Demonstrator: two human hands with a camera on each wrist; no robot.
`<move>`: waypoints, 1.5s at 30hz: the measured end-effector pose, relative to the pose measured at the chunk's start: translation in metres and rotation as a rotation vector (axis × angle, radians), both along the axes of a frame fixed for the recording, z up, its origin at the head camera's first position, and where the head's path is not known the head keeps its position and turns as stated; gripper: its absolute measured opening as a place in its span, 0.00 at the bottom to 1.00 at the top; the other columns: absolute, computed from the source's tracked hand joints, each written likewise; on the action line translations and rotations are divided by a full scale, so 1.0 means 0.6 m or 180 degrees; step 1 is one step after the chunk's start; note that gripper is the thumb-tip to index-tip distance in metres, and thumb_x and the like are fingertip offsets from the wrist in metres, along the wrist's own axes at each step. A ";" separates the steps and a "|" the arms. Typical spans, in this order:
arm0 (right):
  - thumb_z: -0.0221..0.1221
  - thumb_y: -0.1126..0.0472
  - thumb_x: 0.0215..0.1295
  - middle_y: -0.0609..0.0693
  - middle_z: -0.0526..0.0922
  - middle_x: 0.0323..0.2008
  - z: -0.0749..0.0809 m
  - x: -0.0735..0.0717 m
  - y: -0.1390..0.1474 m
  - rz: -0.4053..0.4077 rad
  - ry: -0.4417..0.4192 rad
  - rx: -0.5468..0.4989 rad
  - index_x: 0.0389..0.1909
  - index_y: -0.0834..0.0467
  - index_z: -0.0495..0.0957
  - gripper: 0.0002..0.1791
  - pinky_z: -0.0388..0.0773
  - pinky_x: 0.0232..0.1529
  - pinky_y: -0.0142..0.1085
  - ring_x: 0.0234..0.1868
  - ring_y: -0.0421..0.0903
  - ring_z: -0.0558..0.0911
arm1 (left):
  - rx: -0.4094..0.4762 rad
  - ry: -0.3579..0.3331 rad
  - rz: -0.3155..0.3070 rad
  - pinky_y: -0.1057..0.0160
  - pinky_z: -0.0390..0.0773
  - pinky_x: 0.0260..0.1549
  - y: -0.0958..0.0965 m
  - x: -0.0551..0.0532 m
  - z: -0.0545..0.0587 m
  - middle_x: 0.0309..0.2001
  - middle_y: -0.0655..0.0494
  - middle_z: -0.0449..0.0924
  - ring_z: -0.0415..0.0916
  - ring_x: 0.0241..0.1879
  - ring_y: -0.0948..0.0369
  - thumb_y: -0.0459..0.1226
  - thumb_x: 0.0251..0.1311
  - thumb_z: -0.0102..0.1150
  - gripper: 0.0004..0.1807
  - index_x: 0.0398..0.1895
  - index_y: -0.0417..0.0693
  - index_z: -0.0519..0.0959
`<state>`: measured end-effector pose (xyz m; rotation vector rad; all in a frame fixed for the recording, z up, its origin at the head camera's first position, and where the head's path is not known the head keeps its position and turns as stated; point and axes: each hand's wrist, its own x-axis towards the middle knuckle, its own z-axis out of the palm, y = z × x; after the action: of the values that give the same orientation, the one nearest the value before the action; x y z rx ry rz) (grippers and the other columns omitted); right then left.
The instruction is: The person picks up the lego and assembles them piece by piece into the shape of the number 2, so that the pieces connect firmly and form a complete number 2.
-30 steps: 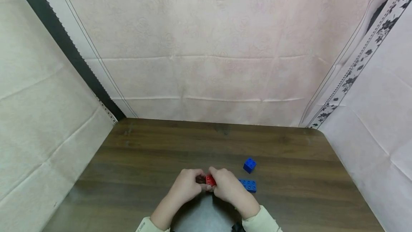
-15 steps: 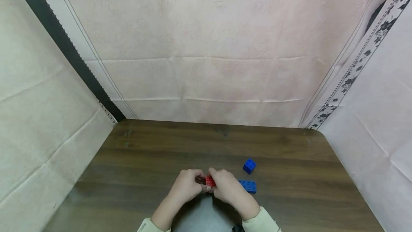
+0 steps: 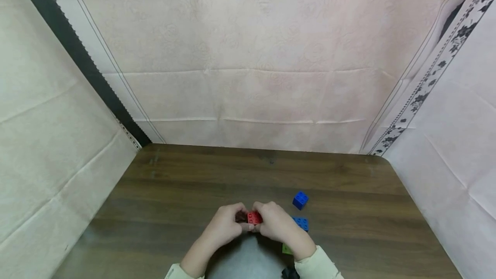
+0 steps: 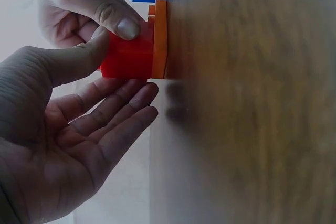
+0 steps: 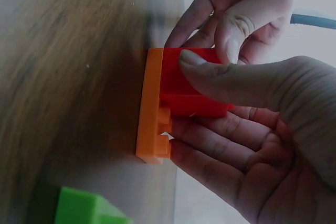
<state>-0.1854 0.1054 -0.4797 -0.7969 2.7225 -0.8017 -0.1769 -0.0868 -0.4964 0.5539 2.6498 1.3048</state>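
A red toy building brick is between both hands, low in the middle of the head view. It sits on the studs of a thin orange brick, whose uncovered studs show at one end. My left hand pinches the red brick from the left, thumb on one face and fingertips at the opposite side. From the right, my right hand grips the same brick; in the right wrist view its thumb presses the red face and its fingers lie behind. The orange brick is hidden in the head view.
Right of the hands lie a blue brick and a second blue brick, partly covered by the right hand. A green brick peeks out beside the right forearm. A black object is at the bottom edge. Cloth walls surround the wooden table.
My right hand and forearm have shifted slightly right, exposing more of the red brick and the green brick, and covering more of the nearer blue brick. The left hand is nearly still.
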 end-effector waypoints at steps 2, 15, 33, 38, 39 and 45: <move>0.71 0.62 0.59 0.38 0.75 0.25 -0.003 -0.004 0.002 0.0011 -0.0042 -0.0078 0.40 0.53 0.80 0.11 0.70 0.23 0.29 0.22 0.34 0.71 | 0.0033 0.0011 -0.0030 0.62 0.79 0.36 -0.001 -0.001 -0.001 0.35 0.61 0.84 0.81 0.37 0.61 0.40 0.54 0.75 0.11 0.38 0.51 0.82; 0.70 0.58 0.62 0.37 0.78 0.28 -0.007 -0.014 0.020 0.0107 -0.0177 -0.0287 0.44 0.52 0.81 0.12 0.72 0.24 0.30 0.23 0.34 0.73 | -0.0019 0.0110 -0.0029 0.61 0.80 0.38 0.001 -0.006 0.005 0.35 0.63 0.85 0.83 0.39 0.62 0.38 0.53 0.76 0.11 0.38 0.53 0.84; 0.66 0.58 0.67 0.50 0.87 0.47 0.010 -0.003 0.078 -0.0001 -0.0168 -0.0351 0.53 0.59 0.82 0.16 0.82 0.47 0.43 0.49 0.47 0.85 | -0.0112 -0.0032 0.0049 0.60 0.80 0.37 -0.003 0.002 0.003 0.34 0.65 0.85 0.82 0.36 0.66 0.41 0.52 0.77 0.12 0.38 0.54 0.84; 0.65 0.57 0.68 0.53 0.87 0.47 0.012 -0.002 0.103 -0.0095 -0.0031 -0.0409 0.54 0.61 0.81 0.17 0.83 0.47 0.46 0.50 0.51 0.85 | -0.0199 -0.0076 0.0105 0.57 0.80 0.38 -0.001 0.001 0.003 0.34 0.67 0.84 0.81 0.36 0.65 0.42 0.52 0.77 0.13 0.38 0.56 0.84; 0.65 0.57 0.68 0.53 0.87 0.48 0.012 -0.002 0.108 -0.0110 -0.0016 -0.0407 0.54 0.61 0.81 0.18 0.83 0.47 0.46 0.50 0.51 0.85 | -0.0207 -0.0081 0.0111 0.57 0.80 0.38 0.000 0.001 0.003 0.34 0.67 0.84 0.81 0.37 0.65 0.42 0.52 0.77 0.13 0.38 0.56 0.84; 0.67 0.55 0.66 0.52 0.86 0.48 0.013 0.004 0.146 -0.0197 0.0086 -0.0226 0.54 0.60 0.81 0.20 0.81 0.49 0.48 0.51 0.50 0.84 | -0.0238 -0.0069 0.0106 0.55 0.81 0.40 0.002 0.002 0.004 0.35 0.66 0.84 0.82 0.38 0.62 0.41 0.52 0.77 0.13 0.39 0.55 0.84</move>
<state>-0.1831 0.1932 -0.4721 -0.7463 2.7687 -0.9119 -0.1759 -0.0856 -0.4938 0.4848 2.6886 1.2075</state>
